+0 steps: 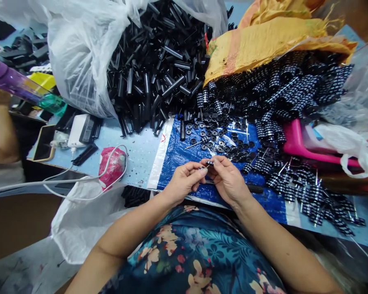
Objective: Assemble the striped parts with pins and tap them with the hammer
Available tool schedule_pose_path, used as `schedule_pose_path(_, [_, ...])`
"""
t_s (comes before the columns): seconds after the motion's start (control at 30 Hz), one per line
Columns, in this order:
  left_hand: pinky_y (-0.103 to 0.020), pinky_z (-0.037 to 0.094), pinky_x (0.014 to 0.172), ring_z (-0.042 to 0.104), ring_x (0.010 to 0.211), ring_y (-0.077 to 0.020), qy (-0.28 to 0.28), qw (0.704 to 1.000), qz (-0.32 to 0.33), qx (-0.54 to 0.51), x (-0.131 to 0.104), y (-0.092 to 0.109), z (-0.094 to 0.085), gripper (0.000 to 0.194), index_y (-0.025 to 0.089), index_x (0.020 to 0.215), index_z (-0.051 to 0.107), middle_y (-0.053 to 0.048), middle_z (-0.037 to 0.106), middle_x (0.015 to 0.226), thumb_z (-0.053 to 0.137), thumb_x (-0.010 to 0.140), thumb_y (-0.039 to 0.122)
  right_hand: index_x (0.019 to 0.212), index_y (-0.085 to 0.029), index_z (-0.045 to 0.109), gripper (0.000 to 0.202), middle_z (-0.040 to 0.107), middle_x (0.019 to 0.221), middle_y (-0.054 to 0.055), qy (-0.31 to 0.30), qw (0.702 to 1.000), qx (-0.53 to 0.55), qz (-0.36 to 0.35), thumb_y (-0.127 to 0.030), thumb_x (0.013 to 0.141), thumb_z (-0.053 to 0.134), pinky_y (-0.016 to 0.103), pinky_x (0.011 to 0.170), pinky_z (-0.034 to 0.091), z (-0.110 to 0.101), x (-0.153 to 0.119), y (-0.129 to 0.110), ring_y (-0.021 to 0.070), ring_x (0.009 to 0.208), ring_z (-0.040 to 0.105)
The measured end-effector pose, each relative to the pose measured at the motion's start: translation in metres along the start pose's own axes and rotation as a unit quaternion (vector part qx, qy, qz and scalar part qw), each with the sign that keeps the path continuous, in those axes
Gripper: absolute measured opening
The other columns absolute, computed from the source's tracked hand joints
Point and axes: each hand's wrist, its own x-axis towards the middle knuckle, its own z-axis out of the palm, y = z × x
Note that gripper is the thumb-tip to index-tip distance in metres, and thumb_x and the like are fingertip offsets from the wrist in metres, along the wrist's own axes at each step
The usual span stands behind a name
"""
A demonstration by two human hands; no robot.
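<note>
My left hand (185, 182) and my right hand (230, 179) meet over the blue plastic sheet (178, 153), near the table's front edge. A thin metal pin (206, 167) is pinched in the left fingers. Between the right thumb and fingers sits a small black wheel with white marks (209, 163). Pin and wheel are close together; whether the pin passes through the wheel is hard to see. Just beyond the hands lie loose black wheels (221, 143), several flat on the sheet. One pin with wheels on it (205, 140) rests among them.
Black tubes (159, 77) spill from a clear plastic bag (79, 61). Stacks of marked wheels (294, 87) pour from a yellow sack (251, 45); more on pins (309, 192) lie right, by a pink bin (294, 139). Left are a white charger (79, 130), cable and red bundle (112, 165).
</note>
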Motion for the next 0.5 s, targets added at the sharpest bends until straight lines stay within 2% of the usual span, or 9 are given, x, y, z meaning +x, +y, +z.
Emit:
schedule_pose_path(0.1, [-0.018,0.028,0.042,0.044,0.043,-0.0033,0.007,1.000,0.003,-0.014,0.000,-0.003,0.002,0.042,0.014,0.095,0.062,0.002,0.063,0.065,0.076,0.079,0.050,0.091,-0.024,0.064,0.032,0.076,0.096,0.002,-0.008,0.999,-0.032,-0.021,-0.044,0.076,0.084,0.033,0.082,0.058,-0.002,-0.002,0.006,0.0171,0.085,0.070])
schedule_pose_path(0.17, [-0.017,0.028,0.042,0.044,0.043,-0.0037,0.016,0.999,0.009,-0.037,0.000,-0.005,0.001,0.044,0.016,0.106,0.060,0.003,0.062,0.065,0.075,0.080,0.049,0.094,-0.025,0.063,0.031,0.075,0.097,0.002,-0.020,0.994,-0.089,-0.057,-0.045,0.079,0.081,0.033,0.084,0.057,-0.006,0.000,0.008,0.0168,0.086,0.070])
schedule_pose_path(0.23, [-0.017,0.028,0.042,0.045,0.044,-0.0046,0.023,0.998,0.021,-0.059,0.000,-0.004,-0.001,0.054,0.021,0.124,0.055,0.004,0.063,0.067,0.074,0.082,0.048,0.106,-0.026,0.063,0.030,0.074,0.103,0.003,-0.023,0.972,-0.187,-0.140,-0.046,0.086,0.074,0.035,0.088,0.056,-0.011,0.008,0.006,0.0182,0.092,0.069])
schedule_pose_path(0.27, [-0.017,0.028,0.043,0.046,0.045,-0.0051,0.025,0.997,0.027,-0.067,0.000,-0.003,-0.003,0.058,0.023,0.130,0.052,0.004,0.063,0.069,0.074,0.082,0.048,0.112,-0.027,0.062,0.029,0.072,0.108,0.005,-0.020,0.945,-0.261,-0.198,-0.044,0.090,0.069,0.038,0.092,0.054,-0.014,0.014,0.004,0.0196,0.097,0.068])
schedule_pose_path(0.3, [-0.017,0.029,0.043,0.046,0.045,-0.0053,0.026,0.996,0.031,-0.073,0.000,-0.001,-0.005,0.060,0.023,0.132,0.052,0.004,0.063,0.070,0.074,0.082,0.048,0.118,-0.027,0.062,0.028,0.071,0.111,0.006,-0.017,0.900,-0.352,-0.256,-0.040,0.094,0.064,0.041,0.096,0.052,-0.016,0.022,0.000,0.0214,0.102,0.067])
schedule_pose_path(0.37, [-0.017,0.029,0.043,0.047,0.046,-0.0053,0.029,0.995,0.033,-0.085,-0.001,0.005,-0.009,0.056,0.021,0.128,0.056,0.002,0.063,0.072,0.073,0.082,0.049,0.119,-0.023,0.065,0.023,0.070,0.110,0.011,-0.023,0.767,-0.550,-0.330,-0.031,0.099,0.055,0.045,0.097,0.048,-0.018,0.040,-0.006,0.0250,0.102,0.063])
schedule_pose_path(0.43, [-0.017,0.029,0.042,0.047,0.046,-0.0056,0.040,0.994,0.032,-0.097,-0.001,0.012,-0.011,0.051,0.019,0.121,0.059,0.002,0.063,0.073,0.073,0.083,0.050,0.106,-0.018,0.069,0.023,0.069,0.104,0.014,-0.054,0.636,-0.696,-0.329,-0.022,0.100,0.048,0.045,0.091,0.048,-0.017,0.056,-0.011,0.0266,0.096,0.061])
schedule_pose_path(0.47, [-0.017,0.029,0.042,0.047,0.046,-0.0057,0.049,0.993,0.033,-0.101,-0.001,0.014,-0.012,0.050,0.020,0.120,0.058,0.001,0.063,0.074,0.072,0.083,0.050,0.100,-0.016,0.070,0.025,0.067,0.102,0.015,-0.069,0.597,-0.732,-0.321,-0.019,0.100,0.045,0.043,0.088,0.048,-0.016,0.061,-0.012,0.0262,0.094,0.059])
schedule_pose_path(0.5, [-0.017,0.030,0.042,0.047,0.047,-0.0058,0.060,0.992,0.037,-0.102,-0.002,0.017,-0.013,0.049,0.021,0.120,0.058,0.002,0.063,0.075,0.072,0.083,0.050,0.097,-0.015,0.069,0.027,0.066,0.102,0.015,-0.081,0.574,-0.751,-0.316,-0.016,0.101,0.042,0.042,0.086,0.049,-0.015,0.065,-0.013,0.0253,0.092,0.058])
